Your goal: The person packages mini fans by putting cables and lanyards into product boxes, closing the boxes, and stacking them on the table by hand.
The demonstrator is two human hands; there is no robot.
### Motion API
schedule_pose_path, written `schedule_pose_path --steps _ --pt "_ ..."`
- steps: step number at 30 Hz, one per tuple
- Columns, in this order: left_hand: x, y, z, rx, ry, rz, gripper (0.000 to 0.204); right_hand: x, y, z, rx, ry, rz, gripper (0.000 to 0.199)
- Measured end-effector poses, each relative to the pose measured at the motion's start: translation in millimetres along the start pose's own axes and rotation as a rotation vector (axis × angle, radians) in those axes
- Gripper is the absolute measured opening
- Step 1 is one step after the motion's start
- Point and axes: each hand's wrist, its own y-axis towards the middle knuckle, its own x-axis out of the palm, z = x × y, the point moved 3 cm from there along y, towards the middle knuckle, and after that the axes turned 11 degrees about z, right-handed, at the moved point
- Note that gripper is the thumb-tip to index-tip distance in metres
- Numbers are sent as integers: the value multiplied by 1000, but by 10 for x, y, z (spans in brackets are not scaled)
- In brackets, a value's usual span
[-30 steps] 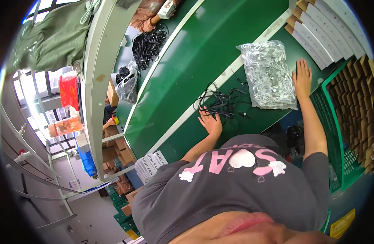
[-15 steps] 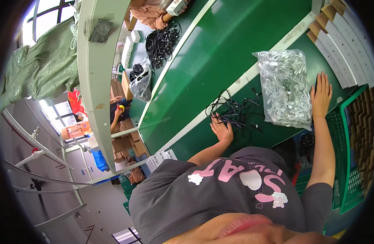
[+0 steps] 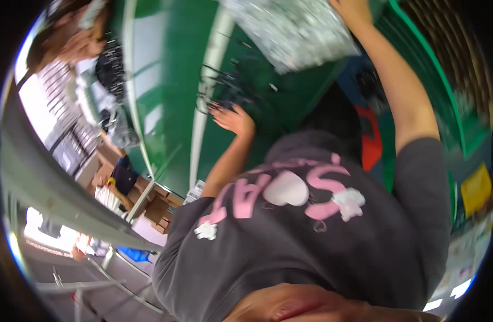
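My left hand lies on the green table with its fingers spread. Its fingertips touch the near edge of a loose tangle of black cables, blurred by motion. Beside the tangle, at the top, is a clear plastic bag packed with white cables, cut off by the upper edge. Past the bag's right side reaches my right hand. Its thumb is stretched out toward the bag; the other fingers are out of view.
At right stands a green plastic crate with brown cardboard pieces. A black cable pile and a clear bag lie at far left, near another person's arm. Cardboard boxes stand beyond the table's left end.
The whole view has turned and shifted, so table, bag and hands sit higher and further left. The white cardboard pieces at upper right have left the view. Both hands keep their places beside the cables and bag.
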Motion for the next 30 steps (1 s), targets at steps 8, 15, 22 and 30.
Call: schedule_pose_path --steps 8,15,22,30 --pt "5 -86 48 7 -152 -92 74 -1583 -1927 434 992 396 220 16" --pt "-156 -21 35 164 -354 -108 63 -2727 -5591 -241 1006 -14 -871 51" --pt "-5 -199 125 270 -306 79 43 -2153 -6624 -510 1078 306 -922 65" --pt "-295 -272 -73 197 -236 -36 49 -1287 -6441 -419 1168 208 -975 63"
